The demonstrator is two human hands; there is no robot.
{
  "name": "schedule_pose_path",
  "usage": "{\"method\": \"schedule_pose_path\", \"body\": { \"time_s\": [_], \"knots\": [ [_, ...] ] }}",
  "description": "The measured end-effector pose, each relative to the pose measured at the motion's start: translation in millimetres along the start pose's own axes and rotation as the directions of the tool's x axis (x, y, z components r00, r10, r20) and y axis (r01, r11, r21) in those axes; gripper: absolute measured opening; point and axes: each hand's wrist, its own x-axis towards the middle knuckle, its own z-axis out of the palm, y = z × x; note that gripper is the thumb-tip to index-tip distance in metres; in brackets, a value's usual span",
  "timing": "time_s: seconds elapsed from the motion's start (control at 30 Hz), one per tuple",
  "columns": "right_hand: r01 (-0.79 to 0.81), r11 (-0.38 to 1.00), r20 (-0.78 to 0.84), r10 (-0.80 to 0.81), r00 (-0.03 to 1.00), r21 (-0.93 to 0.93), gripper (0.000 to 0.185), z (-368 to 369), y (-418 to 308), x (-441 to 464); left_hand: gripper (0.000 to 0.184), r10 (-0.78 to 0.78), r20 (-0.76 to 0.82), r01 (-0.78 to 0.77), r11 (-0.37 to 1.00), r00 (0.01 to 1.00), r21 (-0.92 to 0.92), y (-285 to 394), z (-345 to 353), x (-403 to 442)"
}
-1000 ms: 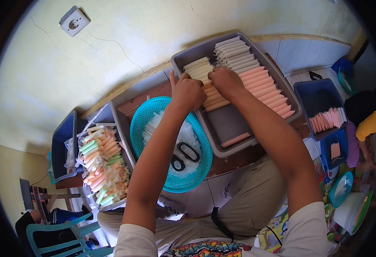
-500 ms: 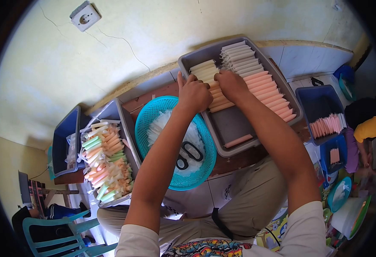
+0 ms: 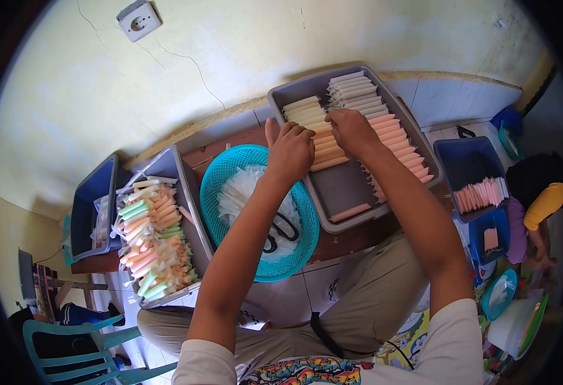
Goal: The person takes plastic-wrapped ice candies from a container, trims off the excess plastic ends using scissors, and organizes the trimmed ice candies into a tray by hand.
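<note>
A grey tray [image 3: 323,208] holds rows of filled tubes: cream ones [image 3: 304,110] at the upper left, whitish ones [image 3: 356,90] at the upper right, orange ones [image 3: 327,154] in the middle and pink ones [image 3: 400,144] on the right. Over the tray's left edge is my left hand [image 3: 291,151], its thumb raised and its fingers bent toward the orange tubes. My right hand [image 3: 350,131] is closed in a pinch above the middle of the rows, close to the left fingertips. What either hand's fingertips hold is too small to make out. One pink tube [image 3: 350,213] lies apart at the tray's near end.
A turquoise basket [image 3: 214,212] holds clear plastic bags and black-handled scissors [image 3: 286,228]. Left of it, a grey bin [image 3: 191,192] is full of bundled coloured tubes. Blue bins [image 3: 448,151] with pink tubes stand at the right, beside a crouching person [image 3: 544,204].
The view has shifted slightly. Both hands remain over the tubes, fingertips close together, with only small finger movements visible.
</note>
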Motion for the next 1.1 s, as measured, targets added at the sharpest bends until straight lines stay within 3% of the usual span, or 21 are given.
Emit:
{"method": "schedule_pose_path", "body": {
  "time_s": [0.2, 0.33, 0.43, 0.5, 0.8, 1.1],
  "knots": [
    [-0.039, 0.994, -0.022, 0.042, 0.999, 0.104, 0.024, -26, -11, -8, 0.03, -0.024, -0.272, 0.002, 0.997, 0.962, -0.081, 8, -5, -21],
    [-0.025, 0.979, -0.079, 0.042, 0.996, 0.203, 0.025, -41, -29, -17, 0.029, -0.026, -0.302, -0.007, 0.994, 0.953, -0.106, 13, -24, -42],
    [0.0, 0.958, -0.144, 0.043, 0.989, 0.288, 0.024, -44, -53, -23, 0.029, -0.075, -0.288, 0.005, 0.971, 0.955, -0.237, 13, -45, -54],
    [0.112, 0.945, -0.252, -0.034, 0.967, 0.307, 0.024, -43, -72, -27, 0.028, -0.121, -0.284, 0.014, 0.936, 0.951, -0.351, 13, -61, -61],
    [0.199, 0.892, -0.182, -0.134, 0.974, 0.406, 0.028, -36, -174, -63, 0.023, -0.178, -0.428, 0.024, 0.939, 0.886, -0.342, 6, -118, -114],
    [0.313, 0.822, -0.152, -0.274, 0.95, 0.476, 0.03, -10, -238, -79, 0.02, -0.303, -0.482, 0.17, 0.938, 0.822, -0.3, -20, -163, -187]
  ]
}}
